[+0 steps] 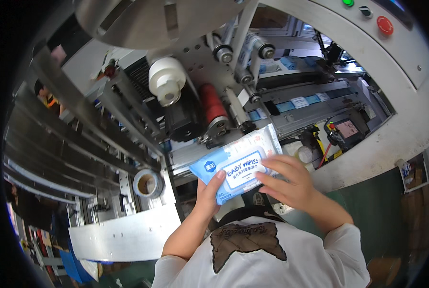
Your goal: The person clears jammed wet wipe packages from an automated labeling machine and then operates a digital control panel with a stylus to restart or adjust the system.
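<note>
Here, your bare left hand (208, 194) grips the left end of a blue-and-white rectangular plastic pouch (243, 165), its long axis rising rightward to your loosely spread bare right hand (291, 181).

Wipes pack (243, 144): white, sky-blue left end, scattered pale coral motifs; white label framed blue, dark-blue lettering. 
Packs on conveyor (299, 102): blue and white, alternating. 
Roller (211, 102): red. 
Spool-like part (166, 73): white. 
Housing (411, 113): off-white; near upper edge, green-lit button (348, 2), red button (385, 26). 
Shirt (315, 257): white; patch (248, 242) brown, dark outline. 
Floor (365, 206): green.
</note>
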### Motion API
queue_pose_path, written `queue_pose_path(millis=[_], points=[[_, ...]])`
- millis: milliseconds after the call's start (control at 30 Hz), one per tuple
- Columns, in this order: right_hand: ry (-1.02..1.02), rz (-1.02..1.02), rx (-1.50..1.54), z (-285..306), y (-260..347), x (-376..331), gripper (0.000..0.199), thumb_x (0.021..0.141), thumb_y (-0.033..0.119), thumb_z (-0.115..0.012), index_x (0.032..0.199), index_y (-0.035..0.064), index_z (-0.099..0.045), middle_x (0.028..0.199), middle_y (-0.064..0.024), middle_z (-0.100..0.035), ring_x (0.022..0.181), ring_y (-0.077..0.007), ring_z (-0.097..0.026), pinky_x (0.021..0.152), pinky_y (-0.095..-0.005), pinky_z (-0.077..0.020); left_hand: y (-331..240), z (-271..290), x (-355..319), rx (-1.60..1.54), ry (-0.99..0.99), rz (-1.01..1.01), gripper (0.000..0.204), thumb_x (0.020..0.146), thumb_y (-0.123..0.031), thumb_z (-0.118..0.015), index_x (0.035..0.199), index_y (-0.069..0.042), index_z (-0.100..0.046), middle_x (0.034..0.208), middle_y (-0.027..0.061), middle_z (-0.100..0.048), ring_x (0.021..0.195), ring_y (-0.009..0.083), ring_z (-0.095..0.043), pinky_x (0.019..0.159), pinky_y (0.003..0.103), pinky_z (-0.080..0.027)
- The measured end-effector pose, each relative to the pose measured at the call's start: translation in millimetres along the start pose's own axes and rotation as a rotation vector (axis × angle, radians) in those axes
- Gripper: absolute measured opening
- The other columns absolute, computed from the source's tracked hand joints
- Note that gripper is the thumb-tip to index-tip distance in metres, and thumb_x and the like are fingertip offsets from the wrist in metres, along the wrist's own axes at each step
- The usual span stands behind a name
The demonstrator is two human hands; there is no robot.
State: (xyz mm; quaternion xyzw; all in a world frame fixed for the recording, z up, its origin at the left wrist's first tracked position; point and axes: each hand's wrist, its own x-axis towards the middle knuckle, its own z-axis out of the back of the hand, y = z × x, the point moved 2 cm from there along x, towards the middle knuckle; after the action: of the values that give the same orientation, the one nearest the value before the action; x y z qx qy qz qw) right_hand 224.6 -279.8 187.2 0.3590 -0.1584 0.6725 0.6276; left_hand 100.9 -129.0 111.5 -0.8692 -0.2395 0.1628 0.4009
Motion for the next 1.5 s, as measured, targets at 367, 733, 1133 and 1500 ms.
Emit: queue_pose_path(millis=[367,733,1133,1500], points=[[0.375,0.291,0.161,-21.0,25.8,34.3,0.047,0.066,0.026,-0.071,0.108,0.0066,-0.059,0.112,-0.0103,-0.053,0.096,-0.0258,-0.053,0.085,-0.0401,-0.0437,-8.7,20.3,-42.1,0.053,0.034,0.064,0.054,0.085,-0.033,-0.056,0.123,0.002,-0.039,0.113,0.0132,-0.053,0.101,0.0202,-0.055,0.084,0.032,-0.047],[0.587,-0.140,0.571,-17.2,7.1,92.0,0.020,0.081,0.016,-0.060,0.090,-0.0014,-0.065,0.078,-0.0126,-0.065,0.067,-0.0240,-0.060,0.060,-0.0299,-0.0466,-17.5,19.5,-57.5,0.009,-0.005,0.174,0.066,0.081,-0.042,-0.058,0.126,0.003,-0.038,0.115,0.0164,-0.053,0.103,0.0237,-0.056,0.086,0.034,-0.048],[0.609,-0.100,0.603,-22.3,16.2,114.3,0.019,0.083,0.013,-0.057,0.085,-0.0032,-0.066,0.072,-0.0143,-0.064,0.062,-0.0225,-0.061,0.054,-0.0294,-0.0459,-31.0,25.6,-61.4,0.100,-0.020,0.109,0.077,0.076,-0.052,-0.058,0.124,0.005,-0.038,0.112,0.0183,-0.054,0.102,0.0249,-0.057,0.086,0.033,-0.048],[0.475,0.197,0.422,-34.2,22.2,104.8,0.018,0.080,0.017,-0.060,0.089,0.0027,-0.066,0.100,-0.0087,-0.061,0.088,-0.0215,-0.058,0.067,-0.0309,-0.0459,-32.7,27.8,-58.4,0.035,-0.092,0.120,0.073,0.081,-0.050,-0.051,0.127,0.004,-0.034,0.117,0.0196,-0.051,0.105,0.0273,-0.056,0.087,0.036,-0.048]])
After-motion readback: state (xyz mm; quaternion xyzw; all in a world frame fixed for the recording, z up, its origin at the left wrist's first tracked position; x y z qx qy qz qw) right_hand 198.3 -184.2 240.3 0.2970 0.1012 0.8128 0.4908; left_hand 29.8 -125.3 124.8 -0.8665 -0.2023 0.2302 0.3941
